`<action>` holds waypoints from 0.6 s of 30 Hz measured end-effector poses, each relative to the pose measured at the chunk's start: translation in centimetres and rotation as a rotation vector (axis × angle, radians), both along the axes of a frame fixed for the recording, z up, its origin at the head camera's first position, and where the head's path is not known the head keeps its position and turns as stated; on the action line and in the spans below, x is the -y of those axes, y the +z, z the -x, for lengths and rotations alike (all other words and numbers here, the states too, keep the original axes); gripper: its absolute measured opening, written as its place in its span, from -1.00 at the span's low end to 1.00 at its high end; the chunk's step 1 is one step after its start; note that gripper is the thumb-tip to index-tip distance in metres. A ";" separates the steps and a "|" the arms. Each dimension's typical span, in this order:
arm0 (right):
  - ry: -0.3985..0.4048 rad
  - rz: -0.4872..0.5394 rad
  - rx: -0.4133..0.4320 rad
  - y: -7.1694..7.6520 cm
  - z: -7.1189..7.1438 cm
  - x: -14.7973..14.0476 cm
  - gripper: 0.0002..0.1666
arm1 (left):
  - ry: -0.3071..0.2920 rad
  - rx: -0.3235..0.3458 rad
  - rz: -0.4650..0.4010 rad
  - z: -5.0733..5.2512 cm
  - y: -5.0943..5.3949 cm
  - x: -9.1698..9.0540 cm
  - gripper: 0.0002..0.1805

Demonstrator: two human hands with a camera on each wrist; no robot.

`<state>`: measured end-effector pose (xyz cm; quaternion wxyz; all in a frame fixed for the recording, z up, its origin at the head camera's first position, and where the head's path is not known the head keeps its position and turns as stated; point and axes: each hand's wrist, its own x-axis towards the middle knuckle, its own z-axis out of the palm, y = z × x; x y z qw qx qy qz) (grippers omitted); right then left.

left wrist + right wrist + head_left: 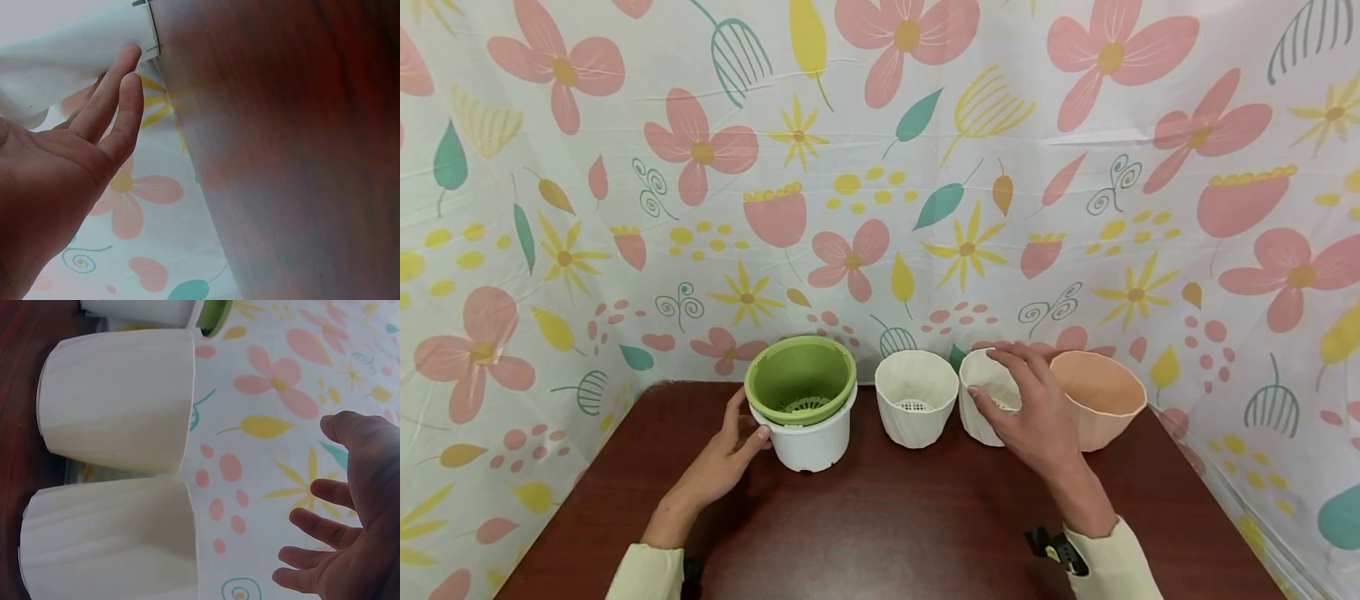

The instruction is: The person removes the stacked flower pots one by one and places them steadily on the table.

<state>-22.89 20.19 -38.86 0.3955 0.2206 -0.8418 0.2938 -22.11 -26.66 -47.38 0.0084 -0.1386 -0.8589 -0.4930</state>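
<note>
A green pot [801,379] sits nested in a white pot [812,446] at the left of the row. Beside them, my left hand [724,457] spreads around the left side, its thumb touching the white pot. Two fairly straight fingers show near that pot's wall [75,53] in the left wrist view; other fingers are partly hidden. My right hand [1037,417] hovers over a fluted white pot [977,417], fingers spread and relaxed, covering part of it. In the right wrist view the right hand [356,512] is apart from the pots and holds nothing.
Another fluted white pot [917,417] with a perforated base stands in the middle. At the right is a peach pot [1112,425], partly behind the right hand. All stand near the back edge of the dark wooden table [880,525]; a floral sheet [850,167] hangs behind.
</note>
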 end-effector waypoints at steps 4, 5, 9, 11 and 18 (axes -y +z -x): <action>0.017 -0.025 -0.002 0.2 0.1 0.4 -0.39 | 0.001 0.003 -0.001 0.0 0.0 0.0 -0.14; 0.012 -0.033 -0.004 0.2 0.1 0.5 -0.40 | 0.001 0.004 -0.001 0.0 0.1 0.0 -0.14; -0.022 -0.051 -0.030 0.3 0.0 0.9 -0.38 | 0.006 0.005 0.003 -0.1 0.1 0.1 -0.14; -0.025 -0.044 -0.046 0.2 0.1 1.1 -0.37 | 0.007 0.006 0.004 -0.1 0.1 0.1 -0.14; 0.053 0.022 -0.042 0.2 0.5 1.7 -0.38 | -0.004 0.005 0.010 0.0 0.1 0.1 -0.13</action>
